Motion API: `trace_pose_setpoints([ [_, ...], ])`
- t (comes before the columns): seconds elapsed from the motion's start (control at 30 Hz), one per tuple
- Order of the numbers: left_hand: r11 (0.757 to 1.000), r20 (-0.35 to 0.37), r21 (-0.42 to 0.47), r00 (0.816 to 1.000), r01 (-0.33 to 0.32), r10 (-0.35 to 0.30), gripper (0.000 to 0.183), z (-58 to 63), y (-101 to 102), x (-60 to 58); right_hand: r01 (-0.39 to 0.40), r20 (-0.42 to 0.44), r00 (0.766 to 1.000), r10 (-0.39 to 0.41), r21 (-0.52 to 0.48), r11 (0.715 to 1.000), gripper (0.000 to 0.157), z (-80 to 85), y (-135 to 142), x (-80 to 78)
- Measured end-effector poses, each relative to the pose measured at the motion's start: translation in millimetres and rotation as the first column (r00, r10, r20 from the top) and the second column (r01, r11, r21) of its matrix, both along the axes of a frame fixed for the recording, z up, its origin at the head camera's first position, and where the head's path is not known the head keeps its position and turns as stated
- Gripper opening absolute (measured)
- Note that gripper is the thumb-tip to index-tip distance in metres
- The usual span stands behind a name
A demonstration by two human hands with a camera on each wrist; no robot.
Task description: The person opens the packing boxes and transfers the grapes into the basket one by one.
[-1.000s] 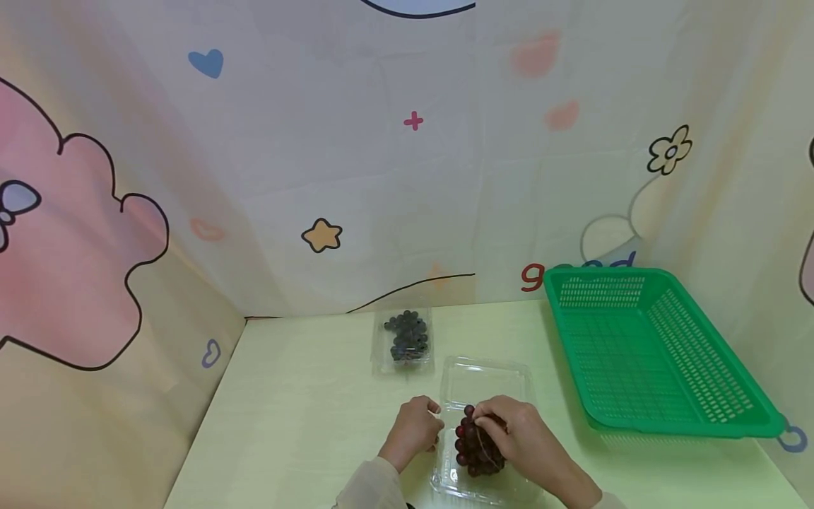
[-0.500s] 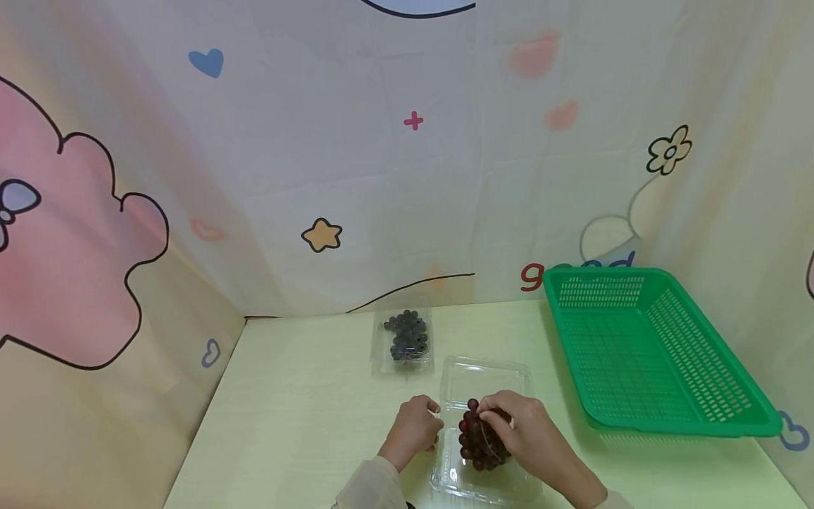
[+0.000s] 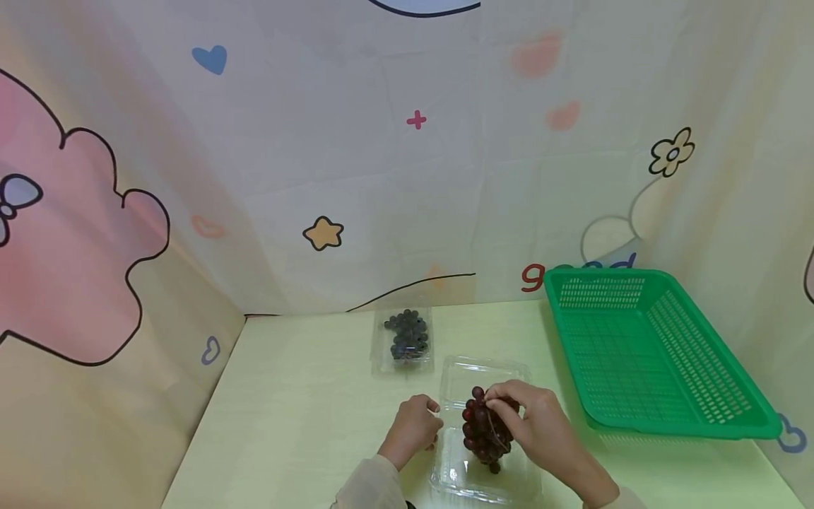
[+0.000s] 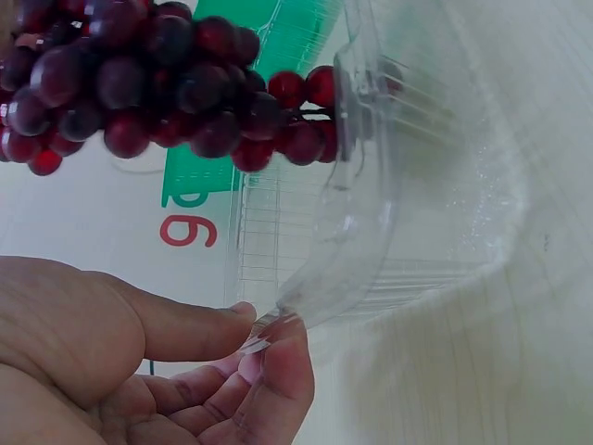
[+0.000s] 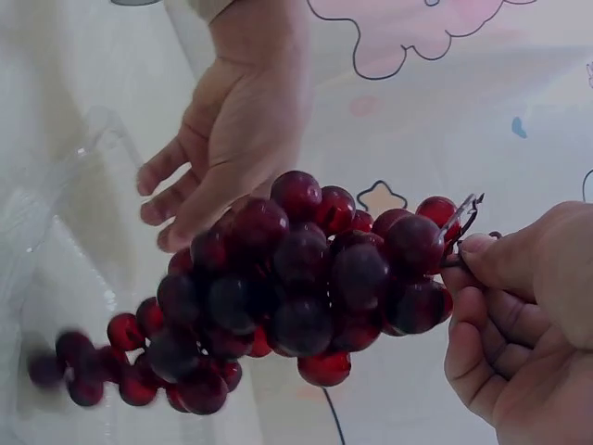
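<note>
A bunch of dark red grapes (image 3: 488,435) hangs over the open clear plastic clamshell box (image 3: 453,481). My right hand (image 3: 537,420) pinches it by the stem at its top, between thumb and fingers, as the right wrist view shows with the stem (image 5: 468,236). In the left wrist view the lower tip of the bunch (image 4: 306,139) overlaps the box wall. My left hand (image 3: 413,430) pinches the left edge of the box, its thumb and forefinger meeting on the thin plastic rim (image 4: 269,329).
Behind the open box stands another clear box (image 3: 379,360) with dark grapes (image 3: 408,334) inside. A green slotted basket (image 3: 588,417) sits at the right of the table (image 3: 286,410). Patterned cloth (image 3: 356,141) encloses the back and sides.
My right hand has raised the grape bunch and shifted it a little to the right and away from me. The left hand has stayed on the box edge.
</note>
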State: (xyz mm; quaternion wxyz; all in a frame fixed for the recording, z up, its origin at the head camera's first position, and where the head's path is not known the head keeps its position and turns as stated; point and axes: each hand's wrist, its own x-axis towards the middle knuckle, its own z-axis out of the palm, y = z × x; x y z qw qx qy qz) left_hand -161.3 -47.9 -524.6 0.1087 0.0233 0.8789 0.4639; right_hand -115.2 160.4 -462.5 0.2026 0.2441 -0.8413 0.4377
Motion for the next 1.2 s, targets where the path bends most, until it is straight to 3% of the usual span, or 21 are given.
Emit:
trace_pose_setpoints([
  [0.2,1.000,0.009,0.006,1.000,-0.003,0.003,0.016,0.8,-0.4,0.4,-0.006,-0.081,0.997,0.004,-0.025,1.000,0.028,10.7,1.3,0.9],
  [0.43,1.000,0.005,0.021,1.000,-0.011,0.011,0.015,-1.1,0.4,0.0,0.044,-0.017,0.999,-0.045,-0.034,0.998,0.027,24.4,1.3,3.0],
  [0.67,1.000,0.026,0.020,1.000,-0.019,0.018,0.016,0.6,0.3,-0.9,0.053,-0.066,0.996,-0.056,-0.058,0.997,0.026,37.7,6.2,3.6],
  [0.87,1.000,0.015,0.015,1.000,-0.002,0.002,0.018,2.8,-0.6,-1.2,0.066,-0.028,0.997,-0.069,-0.077,0.995,0.022,48.3,8.0,7.1],
  [1.2,0.996,0.061,0.090,0.998,-0.025,0.020,0.014,-0.2,-1.7,-0.9,0.109,0.026,0.994,-0.107,-0.079,0.991,0.019,64.4,11.6,14.8],
])
